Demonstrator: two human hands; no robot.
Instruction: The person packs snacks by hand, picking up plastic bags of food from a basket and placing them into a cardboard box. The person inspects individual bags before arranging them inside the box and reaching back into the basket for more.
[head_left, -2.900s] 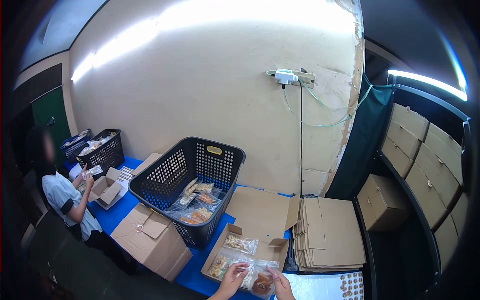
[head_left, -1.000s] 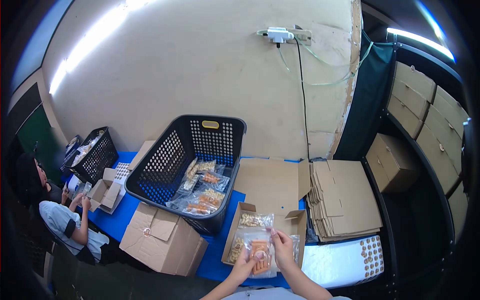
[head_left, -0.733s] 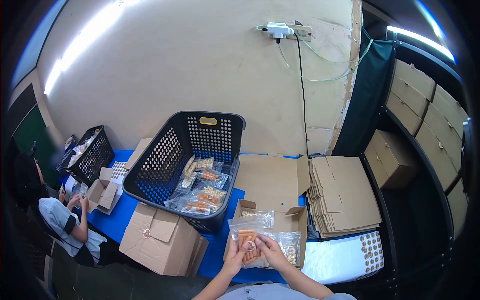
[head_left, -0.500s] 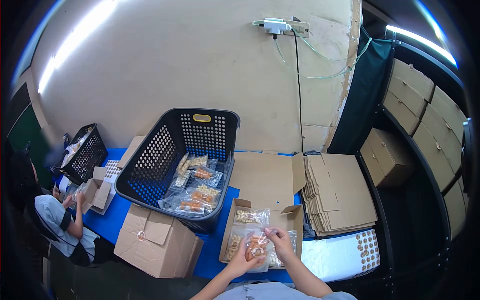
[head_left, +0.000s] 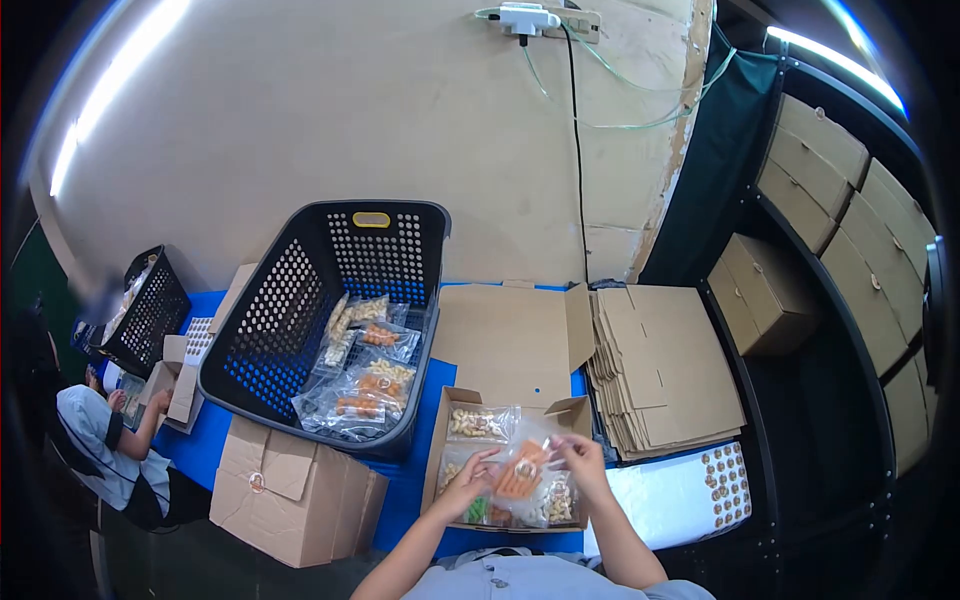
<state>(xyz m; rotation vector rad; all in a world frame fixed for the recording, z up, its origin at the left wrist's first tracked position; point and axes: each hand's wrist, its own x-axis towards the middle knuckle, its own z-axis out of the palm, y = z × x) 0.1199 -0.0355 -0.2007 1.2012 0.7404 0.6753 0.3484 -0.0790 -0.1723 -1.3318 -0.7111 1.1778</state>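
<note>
My right hand pinches the upper right corner of a clear bag of orange snacks, held over an open cardboard box. At the bag's left edge is my left hand, its fingers slightly apart; whether they grip the bag is unclear. Inside the box lie a bag of pale snacks at the back left, another pale bag at the right and something green at the front left. The held bag hides the box's middle.
A black basket with snack bags stands left of the box, behind closed cartons. Flattened cardboard and a sticker sheet lie right. A co-worker handles a carton far left. Shelves hold boxes.
The orange bag has risen and tilted in my hands, and my left hand has loosened around it. Green contents now show in the box. The view has shifted, moving the scene slightly left and up.
</note>
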